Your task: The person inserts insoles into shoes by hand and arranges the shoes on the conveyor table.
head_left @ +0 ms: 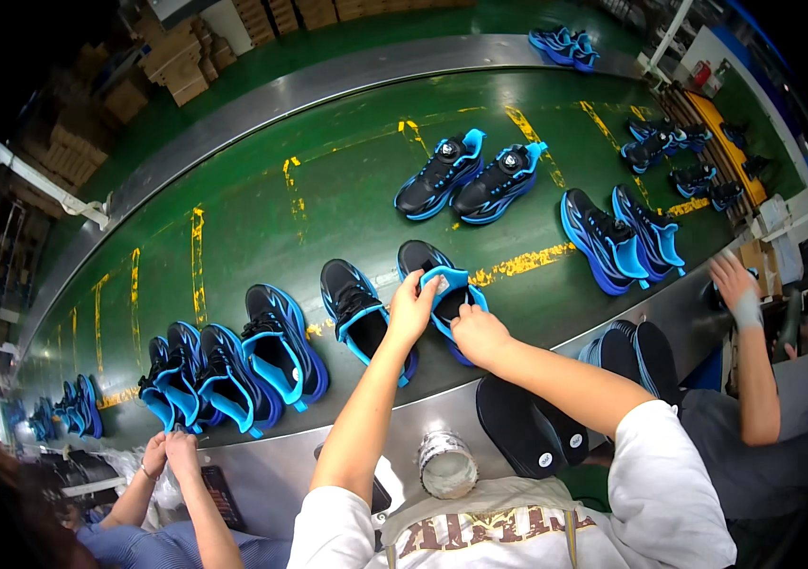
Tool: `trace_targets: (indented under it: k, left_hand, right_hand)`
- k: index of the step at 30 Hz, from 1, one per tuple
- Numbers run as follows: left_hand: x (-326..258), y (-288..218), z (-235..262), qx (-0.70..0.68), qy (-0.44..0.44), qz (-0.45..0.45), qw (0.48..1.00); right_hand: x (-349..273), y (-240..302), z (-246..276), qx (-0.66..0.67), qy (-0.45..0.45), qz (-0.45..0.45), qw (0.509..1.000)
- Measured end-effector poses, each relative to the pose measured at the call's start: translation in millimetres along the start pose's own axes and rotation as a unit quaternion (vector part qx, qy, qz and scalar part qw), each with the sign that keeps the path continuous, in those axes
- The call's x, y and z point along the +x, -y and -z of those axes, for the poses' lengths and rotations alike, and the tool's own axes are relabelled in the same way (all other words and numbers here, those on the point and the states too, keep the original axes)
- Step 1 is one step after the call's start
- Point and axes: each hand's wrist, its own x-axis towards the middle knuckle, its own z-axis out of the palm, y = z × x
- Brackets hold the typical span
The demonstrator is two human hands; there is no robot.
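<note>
Black-and-blue mesh sneaker lies on the green conveyor belt, at its near edge just in front of the person, toe pointing away. Both hands are at its opening. The left hand pinches the blue collar on the sneaker's left side, fingers clamped on the rim. The right hand rests on the sneaker's heel end with fingers curled down into or onto the opening; whether they grip anything inside is hidden.

Just left of this sneaker lies its matching black-and-blue mate, touching or nearly touching the left forearm. Further left of the sneaker, along the same belt edge, stands a row of similar black-and-blue shoes. Beyond the sneaker, toward the belt's far side, sits another pair with round dial closures, and to the sneaker's right a pair with blue wavy soles.

Nearer than the sneaker, on the grey metal tabletop bordering the belt, lie dark oval insoles under the right forearm, and a roll of tape between the forearms.

A co-worker's hands are well left of the sneaker; another person's hand is well to its right
</note>
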Motion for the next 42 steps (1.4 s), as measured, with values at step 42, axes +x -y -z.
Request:
trace_targets:
  k: [42]
  left_hand:
    - [-15,-64,3,0.424,0.035,-0.217,0.879]
  right_hand:
    - [-95,-19,-16,0.23,-0.231,0.024,0.945]
